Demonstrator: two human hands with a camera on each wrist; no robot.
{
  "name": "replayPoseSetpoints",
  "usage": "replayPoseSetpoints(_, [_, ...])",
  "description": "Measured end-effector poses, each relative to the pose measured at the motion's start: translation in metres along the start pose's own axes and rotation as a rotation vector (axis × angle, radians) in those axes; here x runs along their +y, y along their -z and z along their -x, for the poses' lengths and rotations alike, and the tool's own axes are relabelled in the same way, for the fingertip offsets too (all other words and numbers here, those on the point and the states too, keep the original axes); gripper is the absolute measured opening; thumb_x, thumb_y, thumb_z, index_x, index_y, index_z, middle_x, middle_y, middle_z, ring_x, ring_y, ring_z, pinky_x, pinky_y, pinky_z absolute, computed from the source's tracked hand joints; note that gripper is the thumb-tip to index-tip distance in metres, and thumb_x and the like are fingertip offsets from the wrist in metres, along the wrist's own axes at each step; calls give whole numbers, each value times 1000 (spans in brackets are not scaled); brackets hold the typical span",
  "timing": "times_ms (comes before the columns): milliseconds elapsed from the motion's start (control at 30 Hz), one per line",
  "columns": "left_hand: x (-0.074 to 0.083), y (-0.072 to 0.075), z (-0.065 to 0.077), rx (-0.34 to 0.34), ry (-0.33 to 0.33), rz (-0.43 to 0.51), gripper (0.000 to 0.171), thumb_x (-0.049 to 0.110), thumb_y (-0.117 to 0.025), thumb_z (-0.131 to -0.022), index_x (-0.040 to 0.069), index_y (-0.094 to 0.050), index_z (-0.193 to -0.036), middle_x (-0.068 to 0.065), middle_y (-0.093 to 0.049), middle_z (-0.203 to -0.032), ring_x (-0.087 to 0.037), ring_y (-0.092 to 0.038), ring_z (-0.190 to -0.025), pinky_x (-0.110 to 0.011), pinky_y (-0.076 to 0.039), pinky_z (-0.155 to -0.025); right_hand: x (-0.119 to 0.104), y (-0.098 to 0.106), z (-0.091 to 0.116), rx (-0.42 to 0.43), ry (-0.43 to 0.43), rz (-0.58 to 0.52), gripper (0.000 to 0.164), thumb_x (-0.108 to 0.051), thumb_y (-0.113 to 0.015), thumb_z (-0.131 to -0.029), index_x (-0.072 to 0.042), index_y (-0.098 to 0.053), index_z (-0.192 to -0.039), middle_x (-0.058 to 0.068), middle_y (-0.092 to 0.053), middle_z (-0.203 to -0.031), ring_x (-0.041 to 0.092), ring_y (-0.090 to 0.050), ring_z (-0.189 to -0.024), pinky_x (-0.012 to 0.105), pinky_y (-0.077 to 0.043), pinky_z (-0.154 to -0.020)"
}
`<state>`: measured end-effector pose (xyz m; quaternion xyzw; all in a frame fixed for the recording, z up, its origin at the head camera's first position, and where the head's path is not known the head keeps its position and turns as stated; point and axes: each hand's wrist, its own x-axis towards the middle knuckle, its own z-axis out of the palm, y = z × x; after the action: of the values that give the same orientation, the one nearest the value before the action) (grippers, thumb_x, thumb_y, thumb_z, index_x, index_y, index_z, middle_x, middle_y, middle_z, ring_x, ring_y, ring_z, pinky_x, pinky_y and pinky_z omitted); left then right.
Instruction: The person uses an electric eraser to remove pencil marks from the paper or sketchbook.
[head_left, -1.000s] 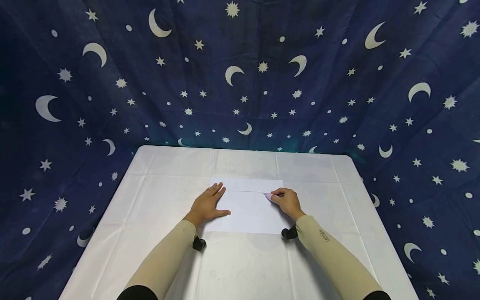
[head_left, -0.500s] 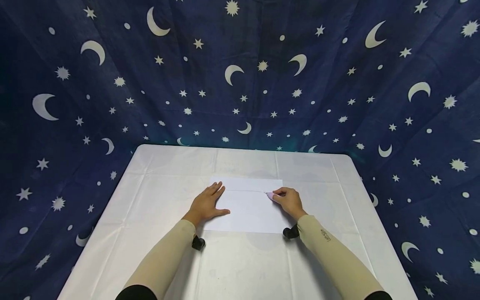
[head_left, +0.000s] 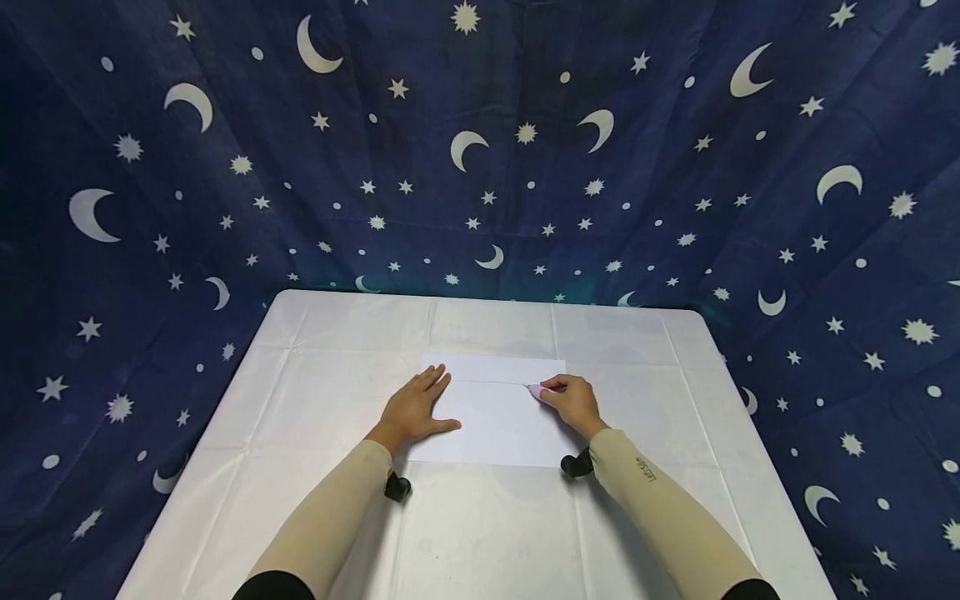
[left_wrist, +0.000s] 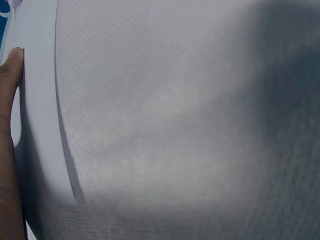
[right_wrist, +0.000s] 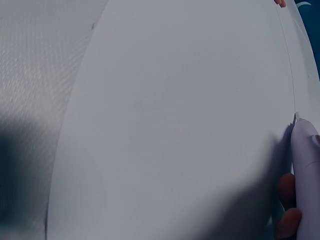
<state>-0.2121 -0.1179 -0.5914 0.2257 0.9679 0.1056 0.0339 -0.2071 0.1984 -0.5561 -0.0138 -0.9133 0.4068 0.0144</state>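
A white sheet of paper (head_left: 498,429) lies flat on the table. My left hand (head_left: 411,410) rests on its left side, fingers spread and thumb out. With thumb and fingers my right hand (head_left: 576,402) pinches a lilac utility knife (right_wrist: 306,160) over the sheet's right part. Its short, pale blade tip meets the end of a thin line (right_wrist: 290,65) that runs across the upper part of the paper; whether this line is cut or drawn I cannot tell. In the left wrist view, only the left thumb (left_wrist: 12,70) and part of the hand show beside the paper's edge.
A creased white cloth (head_left: 487,533) covers the table. Behind it and at both sides hangs a dark blue curtain (head_left: 420,242) with moons and stars. A small black device (head_left: 397,487) sits at each wrist.
The right hand with the utility knife has shifted slightly right, then back left along the line. The left hand stays in place on the paper.
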Motion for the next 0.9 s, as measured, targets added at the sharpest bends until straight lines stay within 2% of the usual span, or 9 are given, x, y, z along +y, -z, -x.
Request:
replayPoseSetpoints(167, [-1, -3, 0, 14, -1, -4, 103, 83, -40, -65, 19, -25, -143, 3, -14, -149, -15, -8, -135, -33, -12, -108, 2, 0, 0, 6, 11, 12, 15, -19, -72, -75, -9, -72, -87, 2, -65, -81, 21, -57, -77, 35, -44, -70])
replayPoseSetpoints(400, [-1, 0, 2, 36, -4, -6, 102, 82, -42, -65, 18, -27, -143, 2, -16, -149, -16, -11, -135, -34, -13, -108, 7, 9, 1, 4, -5, 23, 19, -21, -72, -75, -9, -72, -89, 4, -66, -86, 23, -58, -83, 39, -44, -75])
replayPoseSetpoints(567, [-1, 3, 2, 19, 4, -27, 102, 83, -40, -65, 19, -24, -143, 4, -14, -149, -14, -9, -135, -31, -10, -108, 6, 12, 1, -6, -27, 17, 19, -20, -72, -76, -7, -71, -90, 6, -66, -88, 24, -58, -85, 39, -44, -78])
replayPoseSetpoints(900, [1, 4, 3, 20, -11, -7, 100, 81, -42, -66, 18, -26, -143, 3, -15, -149, -15, -10, -135, -31, -11, -108, 2, 1, -1, -15, -16, 10, 17, -22, -72, -76, -11, -71, -88, 4, -66, -88, 23, -58, -87, 39, -44, -79])
